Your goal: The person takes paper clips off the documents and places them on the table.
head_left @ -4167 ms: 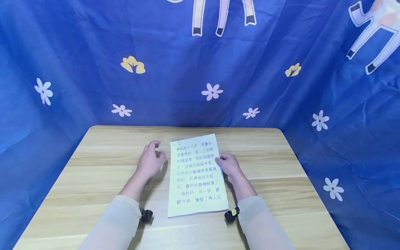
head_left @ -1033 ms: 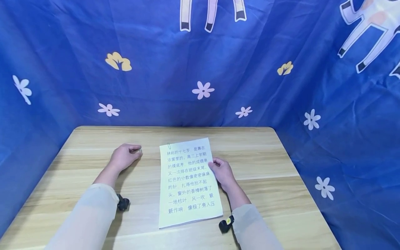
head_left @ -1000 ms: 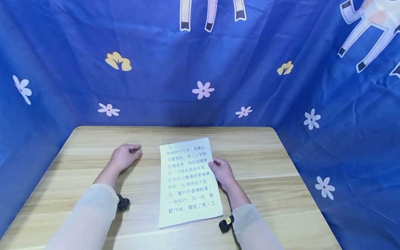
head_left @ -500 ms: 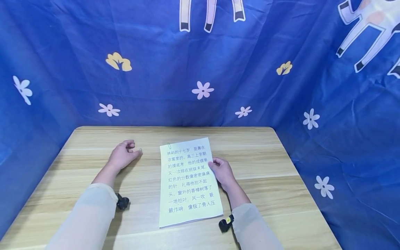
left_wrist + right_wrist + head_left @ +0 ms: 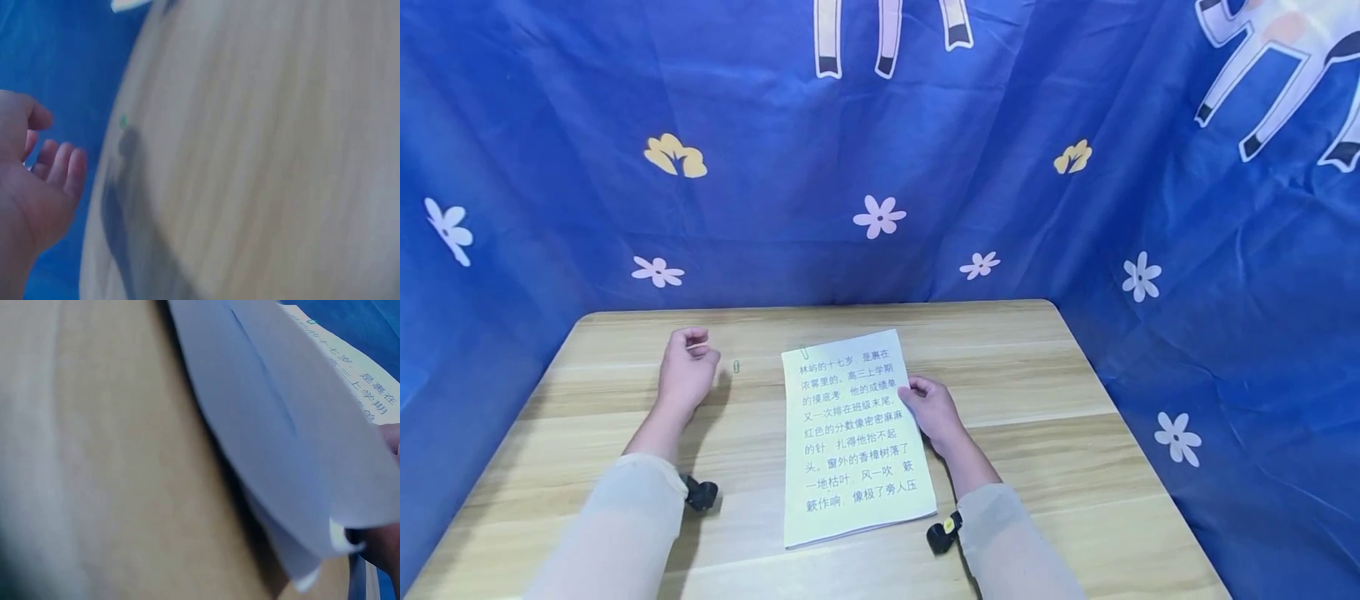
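Note:
A stack of printed paper sheets [image 5: 850, 442] tilts a little on the table, its right edge lifted in the right wrist view. My right hand [image 5: 934, 408] pinches that right edge between thumb and fingers. One paper clip [image 5: 804, 353] sits on the top left corner of the sheets. A second, green paper clip [image 5: 736, 367] lies loose on the wood, left of the sheets. Just left of it my left hand [image 5: 687, 371] hovers with loosely bent fingers, apart from the clip. In the left wrist view the same green clip [image 5: 123, 120] is small and blurred.
The wooden table [image 5: 1015, 367] has a rounded far edge. Blue printed cloth [image 5: 775, 167] hangs behind it and along both sides. A small black wrist camera [image 5: 700, 493] is on the left wrist, another black camera [image 5: 940, 535] on the right.
Earlier two clips were on the sheets' corner; now one lies on the table. My left hand let go of it and drew back leftward. My right hand keeps its grip on the sheets.

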### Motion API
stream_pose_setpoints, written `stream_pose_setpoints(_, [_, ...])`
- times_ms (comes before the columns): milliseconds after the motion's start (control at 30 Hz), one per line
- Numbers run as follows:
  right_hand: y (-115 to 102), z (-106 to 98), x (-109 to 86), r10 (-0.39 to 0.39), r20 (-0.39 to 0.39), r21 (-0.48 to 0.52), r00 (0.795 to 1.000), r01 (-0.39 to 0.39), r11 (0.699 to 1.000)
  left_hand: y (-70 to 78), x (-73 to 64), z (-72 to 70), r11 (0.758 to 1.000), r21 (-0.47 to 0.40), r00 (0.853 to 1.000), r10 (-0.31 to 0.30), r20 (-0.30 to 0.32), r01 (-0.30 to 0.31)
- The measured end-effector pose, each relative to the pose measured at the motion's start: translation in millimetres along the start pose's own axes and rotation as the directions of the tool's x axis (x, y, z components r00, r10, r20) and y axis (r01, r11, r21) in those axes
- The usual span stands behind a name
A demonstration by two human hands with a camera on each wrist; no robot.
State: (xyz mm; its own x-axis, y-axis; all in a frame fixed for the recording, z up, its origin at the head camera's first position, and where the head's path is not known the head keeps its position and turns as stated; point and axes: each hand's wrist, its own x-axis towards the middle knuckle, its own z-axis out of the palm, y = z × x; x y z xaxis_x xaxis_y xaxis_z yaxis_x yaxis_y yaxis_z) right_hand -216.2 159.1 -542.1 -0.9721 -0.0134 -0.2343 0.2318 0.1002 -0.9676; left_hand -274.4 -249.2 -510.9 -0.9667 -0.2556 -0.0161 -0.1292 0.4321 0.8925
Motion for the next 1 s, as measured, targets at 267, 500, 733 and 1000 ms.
stream_pose_setpoints(267, [1, 0, 1.3, -0.012, 0.002, -0.018, 1.000, 0.012, 1.000, 25.3, -9.0, 30.0, 0.974, -0.219, 0.981, 0.102, 0.166, -0.064])
stream_pose_setpoints(500, [0, 1, -0.8, -0.013, -0.004, -0.005, 1.000, 0.013, 1.000, 28.4, -16.8, 62.8, 0.980, -0.168, 0.942, 0.157, 0.296, -0.110])
stream_pose_setpoints(733, [1, 2, -1.0, -0.008, -0.013, -0.008, 1.000, 0.008, 1.000, 24.7, -21.7, 85.1, 0.989, -0.080, 0.937, 0.144, 0.318, -0.125])
stream_pose_setpoints(1000, [4, 1, 0.1, -0.001, -0.006, -0.005, 1.000, 0.001, 1.000, 25.3, -26.5, 93.9, 0.990, -0.036, 0.947, 0.141, 0.288, -0.137])
